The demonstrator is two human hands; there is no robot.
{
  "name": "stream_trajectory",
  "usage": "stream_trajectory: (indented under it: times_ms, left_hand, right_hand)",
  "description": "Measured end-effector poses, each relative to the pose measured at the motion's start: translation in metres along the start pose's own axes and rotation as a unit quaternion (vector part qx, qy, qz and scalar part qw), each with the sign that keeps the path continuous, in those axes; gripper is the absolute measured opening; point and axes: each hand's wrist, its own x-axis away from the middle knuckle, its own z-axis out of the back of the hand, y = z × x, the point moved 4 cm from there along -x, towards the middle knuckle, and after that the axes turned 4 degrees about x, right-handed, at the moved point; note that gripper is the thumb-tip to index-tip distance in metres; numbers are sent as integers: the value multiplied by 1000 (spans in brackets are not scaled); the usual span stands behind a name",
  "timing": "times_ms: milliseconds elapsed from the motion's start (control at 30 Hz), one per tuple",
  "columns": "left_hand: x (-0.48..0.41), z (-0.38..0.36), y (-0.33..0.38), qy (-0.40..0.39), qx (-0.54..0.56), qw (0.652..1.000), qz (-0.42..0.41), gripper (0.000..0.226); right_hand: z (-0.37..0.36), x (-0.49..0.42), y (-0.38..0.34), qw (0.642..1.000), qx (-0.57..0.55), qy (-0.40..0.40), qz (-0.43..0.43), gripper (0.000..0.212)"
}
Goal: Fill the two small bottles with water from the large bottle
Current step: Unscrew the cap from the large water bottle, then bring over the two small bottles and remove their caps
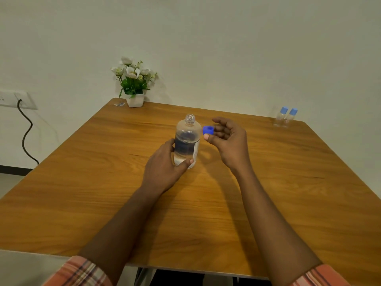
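The large clear bottle [188, 137] stands upright in the middle of the wooden table [103, 182], its neck uncapped and water filling roughly its lower two thirds. My left hand [162, 168] wraps around its lower body. Just right of the bottle's shoulder, my right hand [228, 141] pinches the dark blue cap [207, 130] between thumb and fingers. Two small clear bottles [285, 117] with light blue caps stand side by side at the far right corner of the table, well away from both hands.
A white pot of artificial flowers [134, 87] sits at the table's far left edge, with a small scrap [119, 104] beside it. A wall socket with a black cable [25, 131] is on the left wall.
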Motion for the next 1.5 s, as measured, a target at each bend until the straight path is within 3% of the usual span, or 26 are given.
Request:
stream_trajectory:
  times_ms: [333, 867, 1033, 1167, 1333, 1500]
  left_hand:
    - [-2, -4, -3, -17, -21, 1000, 6, 73]
    - [-2, -4, 0, -26, -29, 999, 17, 72]
    - [10, -4, -8, -25, -36, 996, 75, 90]
    - [36, -2, -3, -17, -32, 991, 126, 88]
    - [70, -16, 28, -58, -18, 996, 68, 71]
    - [65, -49, 62, -117, -9, 993, -8, 61]
  right_hand:
    - [-16, 24, 53, 990, 120, -40, -62, 58]
    - [-26, 23, 66, 981, 171, -49, -73, 71]
    - [-22, 24, 65, 980, 162, -80, -82, 79]
    - [-14, 27, 68, 980, 155, -95, -86, 84]
    - [6, 35, 71, 982, 132, -99, -96, 82]
    - [32, 39, 78, 987, 108, -63, -100, 67]
